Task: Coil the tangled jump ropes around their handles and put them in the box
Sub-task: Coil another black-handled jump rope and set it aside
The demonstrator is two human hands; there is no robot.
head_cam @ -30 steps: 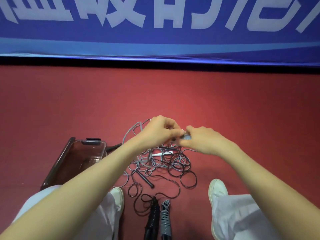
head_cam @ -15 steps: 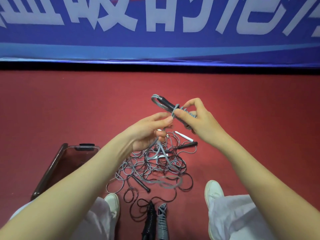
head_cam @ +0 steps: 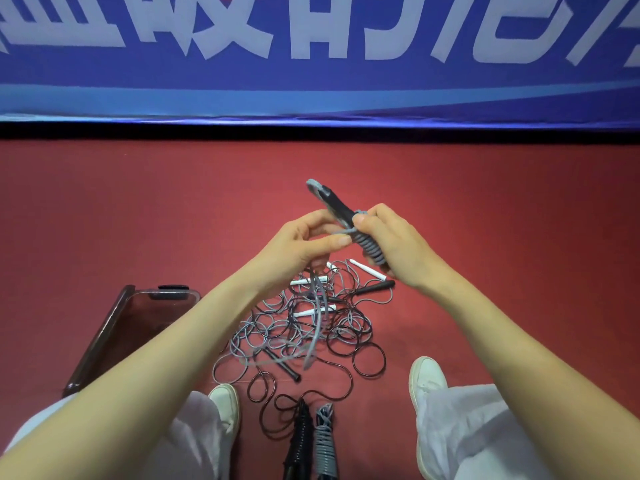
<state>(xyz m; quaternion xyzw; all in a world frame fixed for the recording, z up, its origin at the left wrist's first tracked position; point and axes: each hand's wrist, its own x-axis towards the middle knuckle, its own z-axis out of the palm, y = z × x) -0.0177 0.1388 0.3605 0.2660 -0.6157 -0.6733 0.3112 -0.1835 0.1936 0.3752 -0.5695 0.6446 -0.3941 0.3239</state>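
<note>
At the centre of the frame, a person crouched over a red floor [head_cam: 145,209] holds a pair of dark jump-rope handles [head_cam: 337,206] tilted toward the upper left. The right hand [head_cam: 398,245] has its fingers curled round the lower part of them, where grey coils [head_cam: 371,249] are already wound on. The left hand [head_cam: 298,247], just beside it, pinches the grey cord [head_cam: 319,332] between thumb and forefinger close to the handles. The other fingers are loosely bent. From that pinch the cord hangs, blurred, down to the floor.

Below the hands lies the tangle of jump ropes [head_cam: 346,341], grey and black loops crossing one another. Among them lie 3 white handles [head_cam: 308,281] and a black handle [head_cam: 375,288] along the upper edge of the heap. Another black handle [head_cam: 282,367] lies at its lower left.

At the bottom centre, 2 finished bundles lie side by side, a black coiled rope [head_cam: 300,441] on the left and a grey coiled rope [head_cam: 325,441] touching it on the right. A loose black strand runs up from them into the heap.

The box [head_cam: 98,341], clear with a dark rim, sits at lower left, partly hidden behind the left forearm. What it holds cannot be told.

White shoes [head_cam: 427,379] and pale trousers [head_cam: 485,438] frame the bottom corners. A blue banner [head_cam: 311,84] with large white lettering spans the top of the frame.
</note>
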